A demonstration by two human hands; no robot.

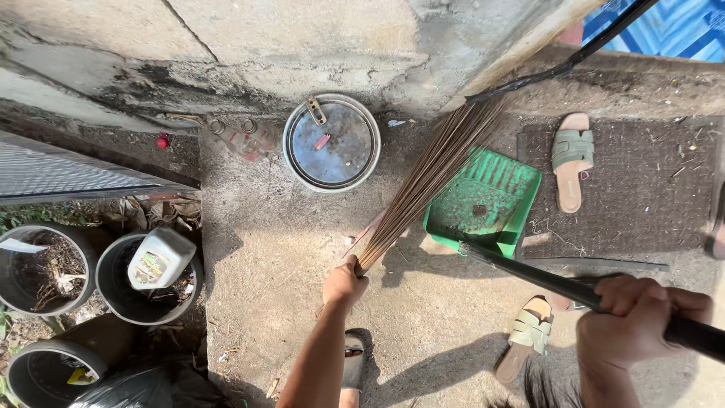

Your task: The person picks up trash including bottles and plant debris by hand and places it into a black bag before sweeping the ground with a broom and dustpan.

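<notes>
Concrete underfoot, rough and stained, running up to a cracked wall. Left hand [344,285] is closed tight around the bound end of a stick broom [434,170], the long brown bristles fanning up and away toward the wall — held low on the bundle, likely for a firmer, shorter sweep. Right hand [630,317] is wrapped fully around the black handle [544,278] of a green dustpan [483,202]; the long handle lets the pan sit flat on the ground without stooping. Pan mouth faces the broom tips, the bristles crossing just above its left edge.

Around them:
- Round metal lid or basin [331,142] against the wall, left of the bristles.
- Brown doormat [649,189] to the right, 1 green sandal [572,160] lying on it.
- Second green sandal [532,332] on a foot near the right hand; a dark sandal on the other foot below the left arm.
- 3 dark pots [113,283] at far left, 1 holding a white plastic jug [158,258]; contents of the others are hard to read — looks like dry plant litter.
</notes>
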